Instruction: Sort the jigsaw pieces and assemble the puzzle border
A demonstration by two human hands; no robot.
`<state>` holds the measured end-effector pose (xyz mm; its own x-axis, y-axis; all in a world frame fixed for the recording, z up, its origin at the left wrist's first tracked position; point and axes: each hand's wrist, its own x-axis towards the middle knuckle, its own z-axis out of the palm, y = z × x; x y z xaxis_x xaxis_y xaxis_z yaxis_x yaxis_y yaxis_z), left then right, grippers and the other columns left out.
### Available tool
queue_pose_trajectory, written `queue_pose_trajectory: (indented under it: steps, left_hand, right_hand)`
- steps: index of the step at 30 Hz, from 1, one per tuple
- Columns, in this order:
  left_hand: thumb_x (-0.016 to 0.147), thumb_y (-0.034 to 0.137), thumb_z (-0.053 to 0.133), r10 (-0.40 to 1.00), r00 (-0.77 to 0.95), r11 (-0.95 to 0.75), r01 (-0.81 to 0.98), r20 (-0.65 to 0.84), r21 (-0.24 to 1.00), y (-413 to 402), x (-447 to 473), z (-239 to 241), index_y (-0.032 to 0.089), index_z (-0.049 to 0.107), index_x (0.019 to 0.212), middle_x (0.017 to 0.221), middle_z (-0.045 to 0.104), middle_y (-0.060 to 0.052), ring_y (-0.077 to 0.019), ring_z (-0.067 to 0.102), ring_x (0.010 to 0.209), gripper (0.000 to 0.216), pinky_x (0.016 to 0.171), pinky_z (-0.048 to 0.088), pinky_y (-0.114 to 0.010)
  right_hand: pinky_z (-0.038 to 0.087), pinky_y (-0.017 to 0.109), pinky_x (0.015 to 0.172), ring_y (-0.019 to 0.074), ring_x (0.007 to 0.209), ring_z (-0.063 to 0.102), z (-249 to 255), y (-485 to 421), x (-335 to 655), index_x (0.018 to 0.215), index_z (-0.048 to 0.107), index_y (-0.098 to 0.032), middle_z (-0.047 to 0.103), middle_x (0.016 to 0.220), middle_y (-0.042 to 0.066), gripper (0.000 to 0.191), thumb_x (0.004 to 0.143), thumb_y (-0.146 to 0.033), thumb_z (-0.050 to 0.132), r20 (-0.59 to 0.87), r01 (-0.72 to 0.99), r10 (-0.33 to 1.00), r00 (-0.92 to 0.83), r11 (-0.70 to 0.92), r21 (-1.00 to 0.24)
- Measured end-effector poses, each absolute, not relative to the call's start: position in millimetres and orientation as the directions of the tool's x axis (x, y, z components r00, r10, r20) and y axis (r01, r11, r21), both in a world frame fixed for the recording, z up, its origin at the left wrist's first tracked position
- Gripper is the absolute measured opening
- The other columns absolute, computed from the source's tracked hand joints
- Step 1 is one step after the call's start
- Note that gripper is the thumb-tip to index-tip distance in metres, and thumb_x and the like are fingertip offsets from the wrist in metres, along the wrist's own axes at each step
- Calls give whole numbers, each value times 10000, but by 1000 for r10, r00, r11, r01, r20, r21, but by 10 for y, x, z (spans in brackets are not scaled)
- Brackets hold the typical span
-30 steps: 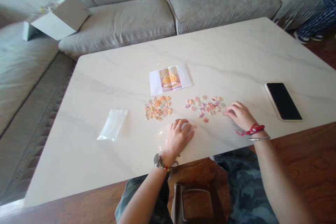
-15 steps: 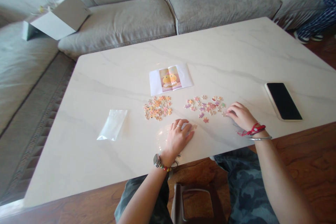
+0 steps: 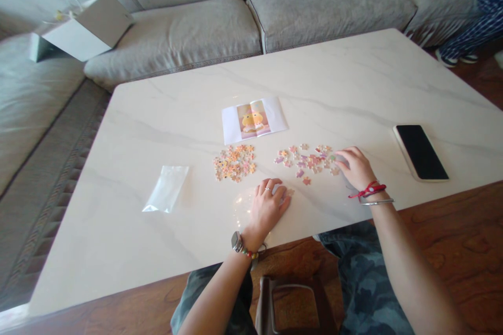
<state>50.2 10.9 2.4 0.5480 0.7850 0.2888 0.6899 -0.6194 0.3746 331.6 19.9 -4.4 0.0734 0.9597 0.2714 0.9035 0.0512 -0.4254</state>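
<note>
My left hand [image 3: 268, 205] rests on the table's near side with bent fingers, a pale puzzle piece [image 3: 290, 192] between thumb and forefinger, partly hidden. At the right edge of a loose spread of pink and purple puzzle pieces [image 3: 314, 160], my right hand [image 3: 357, 168] has thumb and forefinger closed at a greenish puzzle piece [image 3: 332, 158]. A denser heap of orange and yellow puzzle pieces [image 3: 234, 162] lies beyond my left hand. Behind both groups is a creased paper sheet [image 3: 254, 119] printed with a yellow cartoon figure.
A clear plastic bag [image 3: 166, 188] lies left on the white marbled table [image 3: 129, 131]. To the right lies a phone [image 3: 421, 152]. A grey sofa [image 3: 196, 26] with a white box [image 3: 98, 26] stands behind. A person's checked trouser legs [image 3: 477, 23] show far right.
My right hand has moved slightly left and away from me, from the pale piece at the spread's edge to the greenish one. My left hand stays nearly in place.
</note>
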Motion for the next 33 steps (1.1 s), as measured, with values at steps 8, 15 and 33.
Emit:
queue_pose_trajectory:
  steps: [8,15,33]
  left_hand:
    - [831,273,489,794,530,-607,676,297,418,103,526,34,179,563,819,960,560,-75,-200,484,920,120,755,458,-359]
    - [829,274,496,788,546,-614,665,284,424,118,496,29,181,563,831,967,556,-73,-202,482,932,114,764,461,-361]
    - [817,283,519,808,501,-589,655,311,474,213,487,47,188,553,951,1013,535,-83,-215,476,959,168,799,464,-388]
  right_hand:
    - [455,358,718,208,774,537,-92,238,3360,736,584,-189,533,806,69,93,759,-235,507,244,904,968,51,59,-424]
    - [459,365,700,205,755,539,-89,189,3388,722,571,-190,539,803,70,90,751,-253,514,229,903,971,65,40,-427]
    - [431,391,737,239,863,504,-173,470,3160,843,612,-210,547,889,93,142,756,-243,504,267,936,952,149,-48,-350]
